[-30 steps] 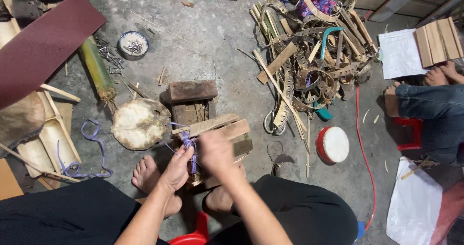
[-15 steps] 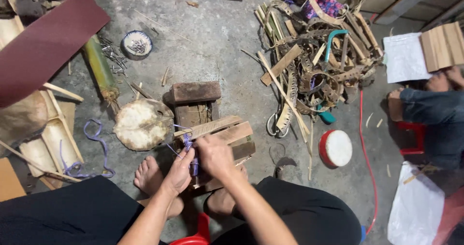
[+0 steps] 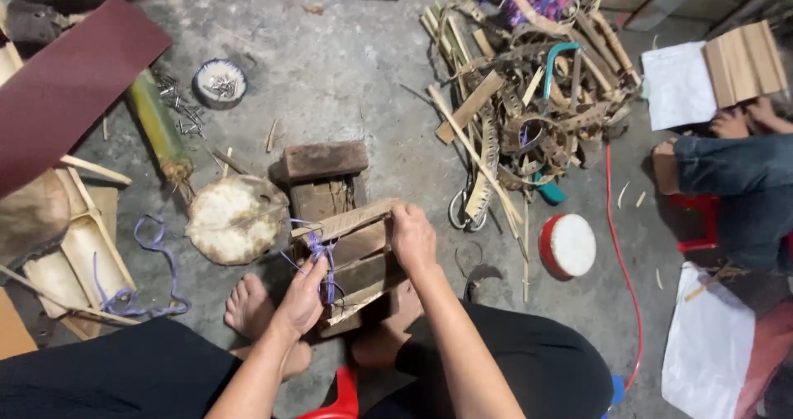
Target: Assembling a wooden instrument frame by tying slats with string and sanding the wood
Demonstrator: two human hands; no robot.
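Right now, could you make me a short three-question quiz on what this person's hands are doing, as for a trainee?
1. True or false: the left hand grips purple cord.
2. The right hand rests on: A) the stacked wooden pieces, B) the red-rimmed drum, C) the bowl of nails.
3. What colour is the cable on the floor beside that drum?

Key: 1 true; 2 A; 3 red.

Floor workshop: concrete floor [image 3: 347, 80], bamboo scrap pile [image 3: 529, 97], nails [image 3: 178, 109].
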